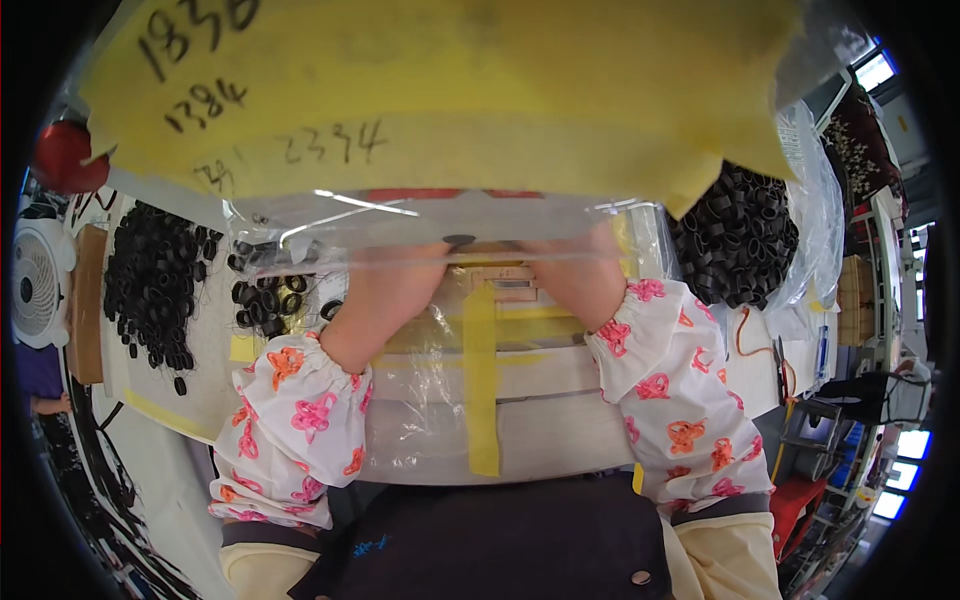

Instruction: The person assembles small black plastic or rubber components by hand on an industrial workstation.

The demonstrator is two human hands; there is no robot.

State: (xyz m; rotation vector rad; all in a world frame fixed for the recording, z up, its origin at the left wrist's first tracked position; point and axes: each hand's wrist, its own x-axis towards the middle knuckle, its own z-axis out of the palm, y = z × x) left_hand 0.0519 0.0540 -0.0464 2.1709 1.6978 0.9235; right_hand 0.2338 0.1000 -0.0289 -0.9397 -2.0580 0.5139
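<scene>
My left hand point(398, 290) and my right hand point(578, 272) reach in from either side toward the middle of the work table point(430, 440). A clear plastic panel point(320, 215) with yellow paper point(450, 90) on it hangs across the view, and its lower edge hides the fingers of both hands. A small dark piece point(460, 240) shows at the panel edge by the left hand; its kind is unclear. Between my wrists lies a small tan slotted block point(505, 282). Below it a yellow tape strip point(482, 380) runs toward me over clear film.
Many loose black rings point(155, 280) with thin wires cover the left side. A smaller group of black rings point(268, 305) lies by my left wrist. More black rings point(740, 235) are heaped at right beside a clear plastic bag point(815, 220). A white fan point(42, 280) stands far left.
</scene>
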